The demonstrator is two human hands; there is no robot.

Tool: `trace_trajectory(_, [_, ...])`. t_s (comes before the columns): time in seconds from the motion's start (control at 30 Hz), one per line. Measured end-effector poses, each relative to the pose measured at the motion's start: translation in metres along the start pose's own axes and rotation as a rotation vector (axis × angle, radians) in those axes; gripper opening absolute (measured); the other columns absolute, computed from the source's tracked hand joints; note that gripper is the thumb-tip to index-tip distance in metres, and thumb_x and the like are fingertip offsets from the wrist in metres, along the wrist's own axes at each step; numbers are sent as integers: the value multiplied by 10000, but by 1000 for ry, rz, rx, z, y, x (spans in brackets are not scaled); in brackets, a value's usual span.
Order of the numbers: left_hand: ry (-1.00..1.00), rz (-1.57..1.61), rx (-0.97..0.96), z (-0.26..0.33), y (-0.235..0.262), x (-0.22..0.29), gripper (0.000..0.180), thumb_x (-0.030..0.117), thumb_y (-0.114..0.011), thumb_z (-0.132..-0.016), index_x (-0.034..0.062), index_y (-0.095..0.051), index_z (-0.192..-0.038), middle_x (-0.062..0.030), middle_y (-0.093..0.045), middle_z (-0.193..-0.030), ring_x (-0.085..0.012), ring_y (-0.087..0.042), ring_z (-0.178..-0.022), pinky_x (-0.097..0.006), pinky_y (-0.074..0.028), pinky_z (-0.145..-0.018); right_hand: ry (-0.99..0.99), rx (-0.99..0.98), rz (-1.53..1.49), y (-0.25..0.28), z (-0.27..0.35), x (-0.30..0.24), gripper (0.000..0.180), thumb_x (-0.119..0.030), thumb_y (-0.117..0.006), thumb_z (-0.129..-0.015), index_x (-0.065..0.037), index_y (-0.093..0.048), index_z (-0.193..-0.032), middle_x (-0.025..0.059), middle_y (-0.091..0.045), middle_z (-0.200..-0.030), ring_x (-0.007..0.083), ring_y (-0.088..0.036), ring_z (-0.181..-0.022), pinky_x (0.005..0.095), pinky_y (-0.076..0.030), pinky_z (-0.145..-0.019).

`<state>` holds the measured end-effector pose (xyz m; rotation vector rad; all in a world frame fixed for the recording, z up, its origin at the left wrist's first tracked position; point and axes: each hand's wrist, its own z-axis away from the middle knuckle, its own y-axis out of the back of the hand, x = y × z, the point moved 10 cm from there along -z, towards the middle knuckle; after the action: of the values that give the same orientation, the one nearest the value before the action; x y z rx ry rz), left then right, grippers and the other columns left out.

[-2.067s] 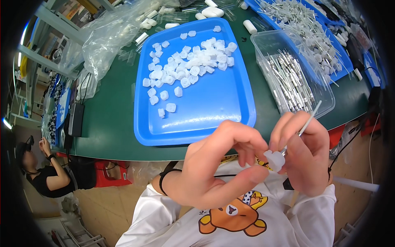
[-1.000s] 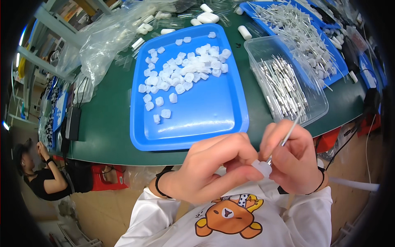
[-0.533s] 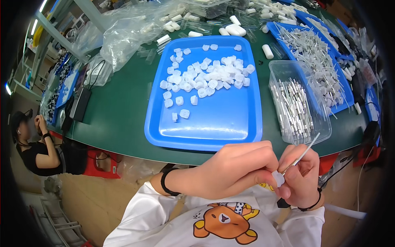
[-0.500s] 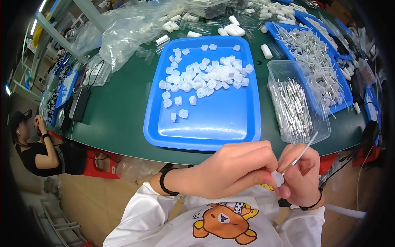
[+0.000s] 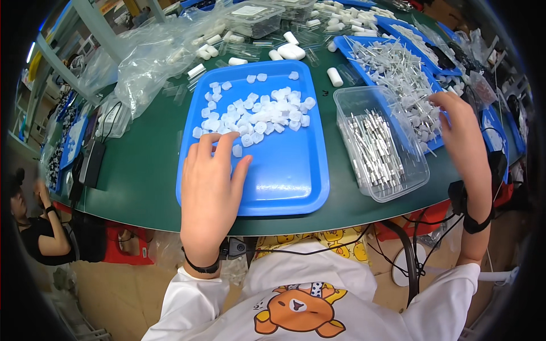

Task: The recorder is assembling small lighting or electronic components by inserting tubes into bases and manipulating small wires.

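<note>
Fingers apart, my left hand (image 5: 210, 182) is over the near left part of a blue tray (image 5: 284, 199). Its fingertips are close to the edge of a pile of small translucent white caps (image 5: 264, 113), with one loose cap (image 5: 237, 150) beside the index finger. Off to the right, my right hand (image 5: 463, 133) is at another blue tray (image 5: 344, 44), heaped with thin rods bearing white caps (image 5: 398, 74). Its thumb and fingers stand apart, and I see nothing held between them. Between the hands is a clear plastic box (image 5: 392, 196) of thin metal-ended rods (image 5: 375, 148).
White cylindrical pieces (image 5: 335, 77) and thin clear tubes lie at the back. Clear plastic bags (image 5: 148, 68) cover the back left, near a black power adapter (image 5: 94, 165). Cables (image 5: 415, 250) hang below the table's front edge. Another person (image 5: 54, 233) sits at far left.
My hands have parted from in front of my chest, where they held a rod and a cap together. The left went to the cap tray, the right to the heaped tray. The rod is no longer distinguishable.
</note>
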<state>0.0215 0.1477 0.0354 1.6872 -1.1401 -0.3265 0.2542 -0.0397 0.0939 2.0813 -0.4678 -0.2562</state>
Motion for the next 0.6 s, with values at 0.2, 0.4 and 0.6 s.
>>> trace_trajectory(0.2, [-8,-67,-80,0,-12,-3,322,98,-587,-728,58,-524,-1041,-116,-500,-871,-269,-460,-851,-340,-394,-727,123,-444,-314,-39,-1,-75,121,-4,-547,-697,5,-541,-818,139,-540,-775,286,-525,-767,342,-413,-673])
trace_trajectory(0.4, [-27,-99,-103,-2,-18,-4,252,59,-590,-704,38,-533,-949,-104,-492,-832,-271,-448,-797,-338,-383,-708,159,-690,-319,-70,0,-91,133,-109,-566,-729,20,-532,-717,137,-540,-631,284,-541,-622,333,-422,-560])
trace_trajectory(0.6, [-44,-45,-100,-3,-20,-2,182,-6,-570,-685,5,-507,-855,-122,-490,-809,-284,-458,-766,-359,-397,-666,46,-695,-306,-89,-4,-81,206,-160,-591,-713,29,-529,-658,176,-549,-620,306,-550,-605,355,-433,-552])
